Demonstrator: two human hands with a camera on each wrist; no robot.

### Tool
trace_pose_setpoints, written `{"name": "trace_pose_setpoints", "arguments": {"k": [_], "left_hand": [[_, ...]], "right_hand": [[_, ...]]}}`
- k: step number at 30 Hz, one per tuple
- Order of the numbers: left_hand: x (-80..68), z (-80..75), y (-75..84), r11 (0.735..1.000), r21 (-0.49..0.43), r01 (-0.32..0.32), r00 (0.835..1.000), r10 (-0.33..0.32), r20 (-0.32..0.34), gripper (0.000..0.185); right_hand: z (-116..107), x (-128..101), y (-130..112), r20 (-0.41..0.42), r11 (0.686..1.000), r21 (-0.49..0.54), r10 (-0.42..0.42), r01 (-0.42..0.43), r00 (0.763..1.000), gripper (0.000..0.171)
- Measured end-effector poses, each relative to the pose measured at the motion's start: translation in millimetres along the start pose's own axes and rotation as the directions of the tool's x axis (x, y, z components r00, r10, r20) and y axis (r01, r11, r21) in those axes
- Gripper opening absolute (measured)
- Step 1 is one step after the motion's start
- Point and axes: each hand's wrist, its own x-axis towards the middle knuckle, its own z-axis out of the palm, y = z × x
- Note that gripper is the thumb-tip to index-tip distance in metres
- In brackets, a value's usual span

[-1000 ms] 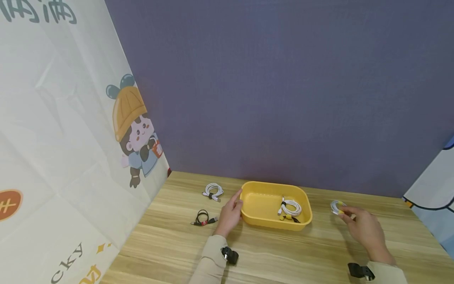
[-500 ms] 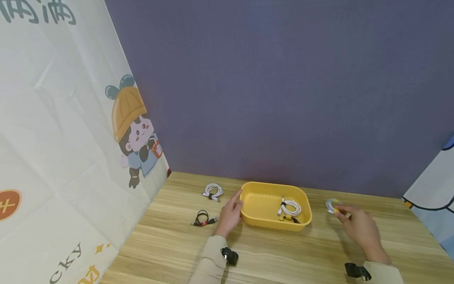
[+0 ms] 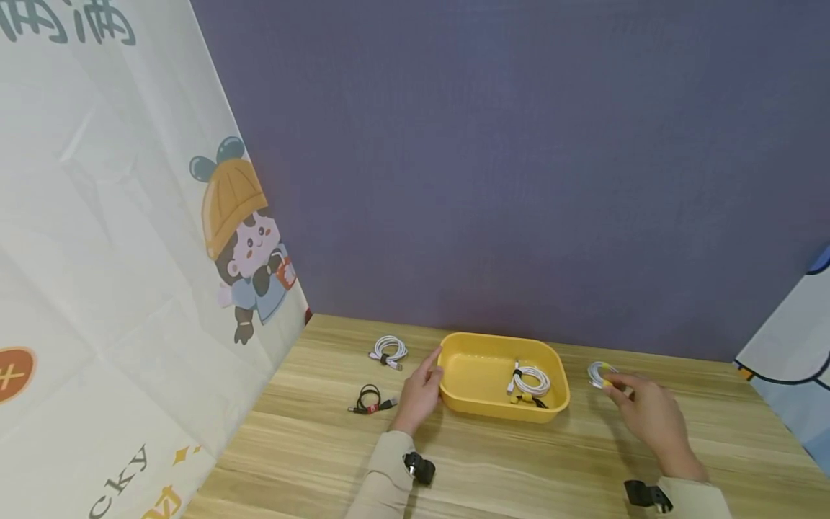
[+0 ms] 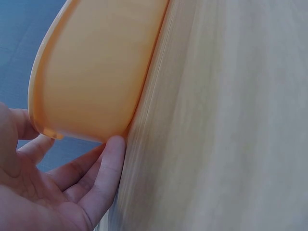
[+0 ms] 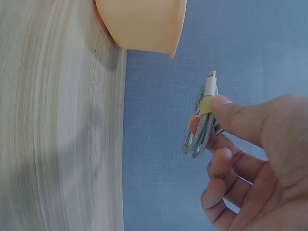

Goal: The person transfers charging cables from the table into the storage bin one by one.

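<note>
Right hand (image 3: 650, 422) pinches yellow-tied cable (image 5: 204, 121), lower right of frame | shifts left, nearer tray (image 3: 476, 373), still outside | left hand (image 3: 420, 398) touches tray, grip unclear

A dusky blue fabric-textured wall (image 3: 493, 158) stands behind a wood-grain tabletop (image 3: 519, 465). On the left hangs a creased white banner (image 3: 130, 223), printed with lettering (image 3: 119, 481), a red-orange disc (image 3: 14, 376) and a cartoon figure (image 3: 256, 241) in an orange cap. A white-and-blue printed panel (image 3: 791, 328) edges the right. The light is soft.

the left hand (image 3: 418, 395) extends forward while the right hand (image 3: 653, 419) pinches, thumb opposite finger.
</note>
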Motion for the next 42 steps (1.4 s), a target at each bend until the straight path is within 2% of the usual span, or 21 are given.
{"name": "trace_pose_setpoints", "arguments": {"k": [21, 32, 42], "left_hand": [[1.1, 0.1, -1.9, 1.000, -0.018, -0.006, 1.000, 0.006, 0.000, 0.045], [1.9, 0.6, -1.8, 1.000, -0.010, 0.007, 1.000, -0.007, 0.000, 0.046], [1.6, 1.1, -1.8, 1.000, -0.007, -0.013, 1.000, 0.013, -0.013, 0.045]], "right_hand": [[6, 0, -13, -0.067, 0.998, -0.007, -0.062, 0.061, 0.996, 0.026], [9, 2, -16, -0.059, 0.999, 0.002, -0.049, 0.050, 0.997, 0.025], [15, 5, -22, -0.078, 0.997, 0.018, -0.076, 0.077, 0.994, 0.025]]}}
